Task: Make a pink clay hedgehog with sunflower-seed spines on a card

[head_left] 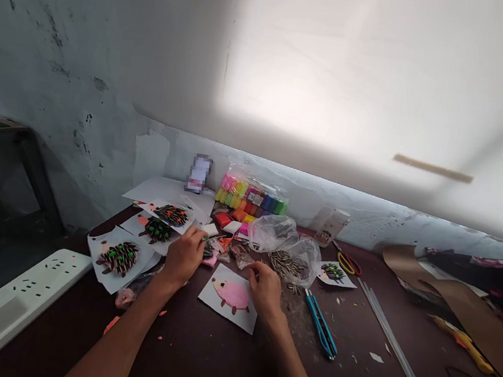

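A white card [207,294] lies in front of me, with a pink clay hedgehog [235,294] on it that has a pale snout, a dark eye and brown feet. My left hand [184,258] is closed left of the card's upper edge; a small green bit shows by its fingertips, but what it grips is hidden. At the card's upper right, my right hand [265,287] has its fingers pinched together, and anything between them is too small to make out. Beyond it, striped sunflower seeds [286,267] sit in a clear plastic bag [312,256].
Finished hedgehog cards [117,259] overlap on the left, near a white power strip [38,289]. Coloured clay packs [252,198] and a phone [199,173] stand by the wall. To the right lie a blue cutter [320,324], scissors [348,263], glue sticks [397,349] and a yellow glue gun [464,343].
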Motion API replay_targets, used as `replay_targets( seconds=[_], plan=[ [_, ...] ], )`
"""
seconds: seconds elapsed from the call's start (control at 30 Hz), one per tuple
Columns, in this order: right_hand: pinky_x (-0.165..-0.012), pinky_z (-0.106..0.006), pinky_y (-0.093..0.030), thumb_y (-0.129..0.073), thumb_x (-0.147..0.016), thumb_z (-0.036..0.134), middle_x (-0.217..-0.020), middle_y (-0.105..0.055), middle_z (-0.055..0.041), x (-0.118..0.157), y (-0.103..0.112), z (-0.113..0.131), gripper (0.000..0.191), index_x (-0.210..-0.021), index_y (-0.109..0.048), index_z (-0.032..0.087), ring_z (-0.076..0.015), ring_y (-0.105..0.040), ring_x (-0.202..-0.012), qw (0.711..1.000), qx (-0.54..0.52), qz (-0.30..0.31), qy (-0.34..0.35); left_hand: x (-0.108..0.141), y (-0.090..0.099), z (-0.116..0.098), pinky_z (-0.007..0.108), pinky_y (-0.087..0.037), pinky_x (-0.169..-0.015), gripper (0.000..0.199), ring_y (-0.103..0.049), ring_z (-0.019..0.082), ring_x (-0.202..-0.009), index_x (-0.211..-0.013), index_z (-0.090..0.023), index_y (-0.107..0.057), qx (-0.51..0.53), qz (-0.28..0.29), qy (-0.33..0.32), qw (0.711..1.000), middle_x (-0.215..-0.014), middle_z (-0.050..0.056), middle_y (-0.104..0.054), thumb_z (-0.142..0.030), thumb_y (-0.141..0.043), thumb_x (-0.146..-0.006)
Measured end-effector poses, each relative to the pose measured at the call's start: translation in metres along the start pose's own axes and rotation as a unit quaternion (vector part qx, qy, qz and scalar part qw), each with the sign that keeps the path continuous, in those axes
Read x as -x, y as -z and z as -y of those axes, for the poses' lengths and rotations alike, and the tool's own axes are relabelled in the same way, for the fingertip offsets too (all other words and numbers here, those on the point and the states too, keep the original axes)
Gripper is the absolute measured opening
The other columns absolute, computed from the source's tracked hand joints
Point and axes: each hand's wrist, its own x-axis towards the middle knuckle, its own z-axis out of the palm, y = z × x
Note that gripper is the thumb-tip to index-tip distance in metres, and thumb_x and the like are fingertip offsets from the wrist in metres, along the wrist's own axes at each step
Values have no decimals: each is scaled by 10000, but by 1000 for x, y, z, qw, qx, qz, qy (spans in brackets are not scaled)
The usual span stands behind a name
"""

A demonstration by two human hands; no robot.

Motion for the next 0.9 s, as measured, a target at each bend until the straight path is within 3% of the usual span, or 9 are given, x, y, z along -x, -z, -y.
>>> replay_targets(
  seconds=[0.07, 0.17, 0.23, 0.37, 0.73, 0.9],
  plan=[
    [-684, -238, -383, -515, -820, 175, -871, -698, -34, 0, 2, 1, 205, -881, -706, 221, -170, -620, -815, 998, 59, 35, -6, 2, -2, -6, 273, -467, -789, 234, -613, 192, -895, -913, -192, -679, 56, 52, -60, 995, -957, 56, -670, -175, -452, -858],
    [-721, -234, -382, -505, -849, 168, -961, -692, -43, 1, 5, 5, 229, -925, -711, 232, -174, -618, -903, 991, 110, 71, -3, 6, -11, -13, 287, -465, -830, 261, -612, 194, -931, -898, -193, -705, 85, 142, -100, 981, -990, 54, -692, -117, -466, -825],
    [-726, -236, -379, -478, -868, 159, -976, -687, -50, 2, 7, 7, 259, -953, -710, 235, -178, -615, -928, 987, 136, 84, 0, 9, -17, -15, 302, -446, -896, 344, -584, 200, -1017, -984, -208, -703, 72, 168, -141, 973, -1085, 55, -682, -71, -436, -817],
    [-741, -252, -374, -463, -854, 123, -967, -686, -68, 2, 9, 6, 286, -961, -710, 219, -192, -609, -935, 978, 181, 105, 9, 12, -24, -12, 326, -445, -872, 439, -558, 213, -984, -1066, -223, -681, -14, 203, -173, 964, -1106, 60, -672, -14, -424, -779],
    [-758, -265, -351, -415, -844, 81, -957, -669, -70, 1, 1, 3, 371, -971, -730, 229, -210, -547, -918, 978, 170, 115, 32, 13, -27, -7, 354, -413, -799, 331, -542, 248, -956, -990, -210, -690, -99, 188, -157, 964, -1056, 106, -605, -93, -414, -850],
    [-810, -263, -346, -392, -849, 73, -1056, -647, -74, -2, -3, 2, 439, -1148, -667, 240, -212, -523, -959, 981, 157, 104, 51, 10, -24, -9, 364, -412, -800, 342, -540, 256, -973, -1034, -205, -682, -114, 176, -149, 966, -1078, 111, -606, -113, -399, -865]
  ],
)
